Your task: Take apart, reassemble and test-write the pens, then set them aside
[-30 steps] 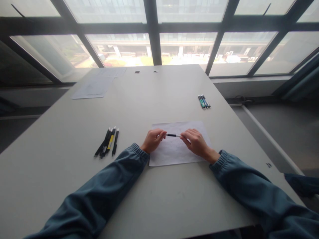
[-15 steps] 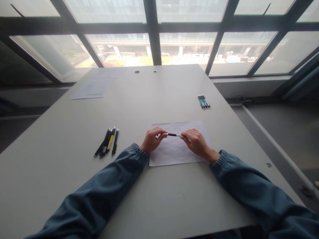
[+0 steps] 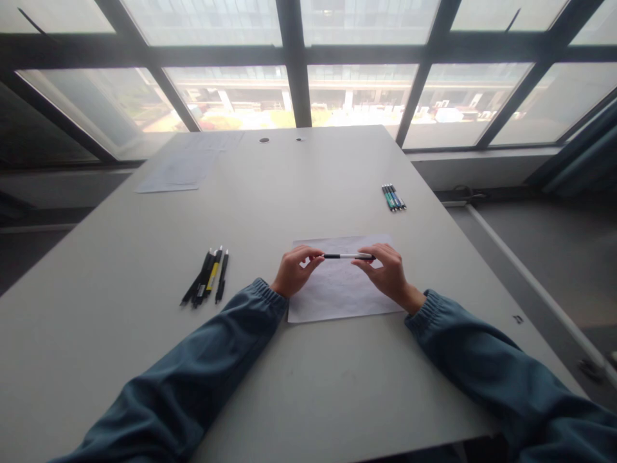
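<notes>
Pen (image 3: 346,256), black and white, level: my left fingers (image 3: 314,263) pinch one end, my right fingers (image 3: 375,249) are clamped near the other. Beneath it, a white sheet (image 3: 342,296) lies on the tabletop (image 3: 308,193); loose pens (image 3: 212,276) sit left, a row of pens (image 3: 394,198) farther right.

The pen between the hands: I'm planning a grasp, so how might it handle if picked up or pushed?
The pen is probably stiff, running straight between the left hand and right hand. Slim, it is likely light; its seemingly round shape might roll if pushed.
</notes>
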{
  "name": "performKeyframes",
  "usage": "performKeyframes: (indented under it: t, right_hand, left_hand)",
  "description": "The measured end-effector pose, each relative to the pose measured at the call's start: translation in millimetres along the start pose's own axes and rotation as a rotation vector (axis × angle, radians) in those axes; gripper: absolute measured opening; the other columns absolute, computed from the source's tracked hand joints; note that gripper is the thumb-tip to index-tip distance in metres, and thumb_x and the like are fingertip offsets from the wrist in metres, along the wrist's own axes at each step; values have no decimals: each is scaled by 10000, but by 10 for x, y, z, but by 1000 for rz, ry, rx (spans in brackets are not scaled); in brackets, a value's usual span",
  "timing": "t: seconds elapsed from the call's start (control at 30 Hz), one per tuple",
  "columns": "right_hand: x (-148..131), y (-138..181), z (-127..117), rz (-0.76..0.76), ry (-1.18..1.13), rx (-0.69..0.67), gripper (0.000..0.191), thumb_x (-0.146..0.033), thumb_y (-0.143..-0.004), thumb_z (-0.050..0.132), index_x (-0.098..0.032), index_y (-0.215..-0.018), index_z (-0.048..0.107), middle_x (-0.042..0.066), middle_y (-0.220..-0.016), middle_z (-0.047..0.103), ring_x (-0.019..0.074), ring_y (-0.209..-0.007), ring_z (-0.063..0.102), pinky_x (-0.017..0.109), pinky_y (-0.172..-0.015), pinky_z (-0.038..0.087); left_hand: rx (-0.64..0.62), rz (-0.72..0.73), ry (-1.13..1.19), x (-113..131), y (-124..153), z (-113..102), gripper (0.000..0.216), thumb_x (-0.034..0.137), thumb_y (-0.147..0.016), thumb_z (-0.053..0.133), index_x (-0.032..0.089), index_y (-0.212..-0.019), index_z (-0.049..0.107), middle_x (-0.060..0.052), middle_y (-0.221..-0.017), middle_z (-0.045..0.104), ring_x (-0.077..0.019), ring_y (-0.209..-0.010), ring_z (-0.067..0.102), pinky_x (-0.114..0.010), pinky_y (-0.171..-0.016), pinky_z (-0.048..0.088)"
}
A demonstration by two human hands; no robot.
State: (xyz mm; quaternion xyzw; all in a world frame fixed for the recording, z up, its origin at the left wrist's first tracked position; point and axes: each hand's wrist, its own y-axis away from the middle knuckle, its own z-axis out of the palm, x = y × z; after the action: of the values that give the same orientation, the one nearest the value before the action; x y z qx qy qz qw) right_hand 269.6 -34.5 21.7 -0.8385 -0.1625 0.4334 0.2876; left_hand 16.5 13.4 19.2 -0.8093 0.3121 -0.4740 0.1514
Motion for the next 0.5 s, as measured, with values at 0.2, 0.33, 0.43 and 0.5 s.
performKeyframes:
  t: [0.2,0.33,0.43,0.5]
  right_hand:
    - [-1,-40,81,563,-731,-21,273,-461,-786,802,-226,-899,719,-2,-672,627,164,-634,581,327,-652,503]
    - [111,-84,97,670,-982,45,346,-598,-875,643,-253,-881,613,18,-834,645,187,-795,626,370,-749,548]
    - [186,-114,70,697,-1029,39,350,-618,-921,542,-270,-887,541,14,-814,612,211,-821,622,418,-768,547]
    - [203,-133,41,700,-1065,30,339,-603,-925,532,-271,-857,517,-13,-697,517,193,-690,555,401,-708,524]
  left_hand:
    - [-67,3,31,51,-10,-24,242,421,-921,668,194,-869,735,-49,-779,731,-153,-710,621,-289,-661,505]
    - [-178,65,103,65,3,-46,256,422,-940,645,187,-963,746,-71,-811,748,-176,-779,655,-324,-747,528]
    - [-141,8,103,51,22,-48,335,428,-1008,516,181,-993,742,-73,-818,750,-179,-807,664,-321,-751,522]
    - [-95,-36,80,43,28,-43,389,434,-1026,467,177,-932,744,-75,-833,750,-177,-817,670,-316,-765,521]
